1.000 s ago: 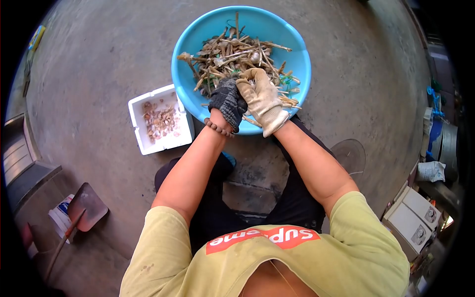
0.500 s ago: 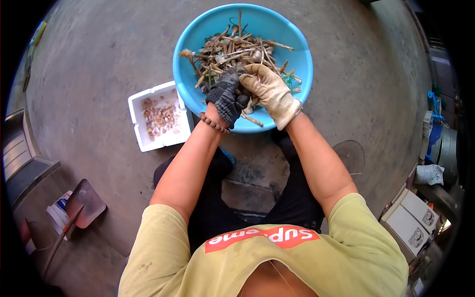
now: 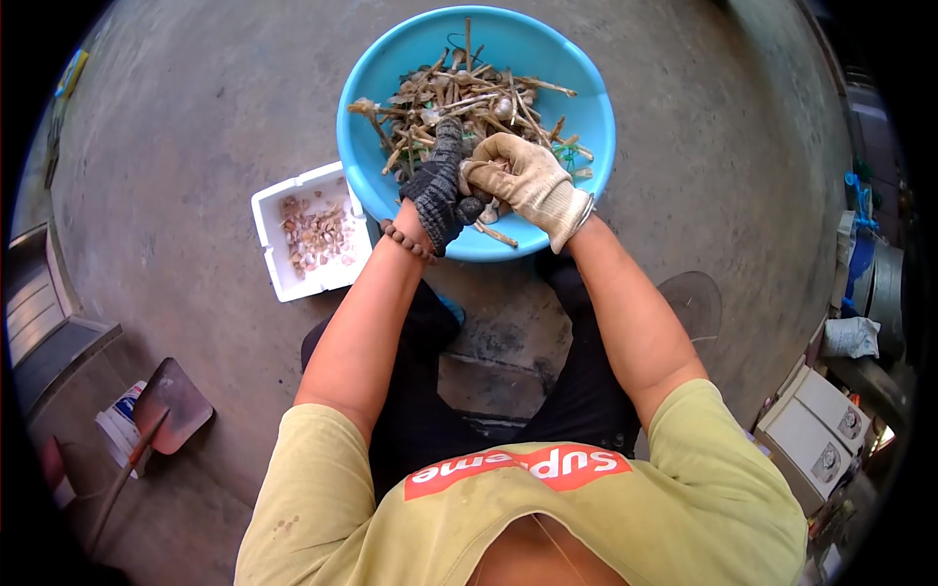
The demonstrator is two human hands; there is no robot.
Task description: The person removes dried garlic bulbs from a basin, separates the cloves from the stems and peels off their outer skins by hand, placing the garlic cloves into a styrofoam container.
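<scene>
A blue basin (image 3: 366,93) holds a heap of dried garlic bulbs with stalks (image 3: 459,93). Over its near part, my left hand (image 3: 440,190), in a dark grey knitted glove, has its thumb pointing up and its other fingers curled; what lies in them is hidden. Touching it on the right is my right hand (image 3: 528,186), in a cream glove, its fingers pinched together around something too small to make out. Just below the hands a loose stalk (image 3: 496,234) lies inside the basin's near edge.
Left of the basin stands a white foam box (image 3: 278,264) with small garlic pieces (image 3: 318,234). A shovel (image 3: 176,405) leans by a white bucket (image 3: 122,425) at the lower left. Cartons (image 3: 811,430) and a white bag (image 3: 852,337) are at the right.
My left thumb has lifted and straightened away from the fingers. My right hand has turned and moved slightly right since the earliest frame, its fingers still pinched beside the left hand.
</scene>
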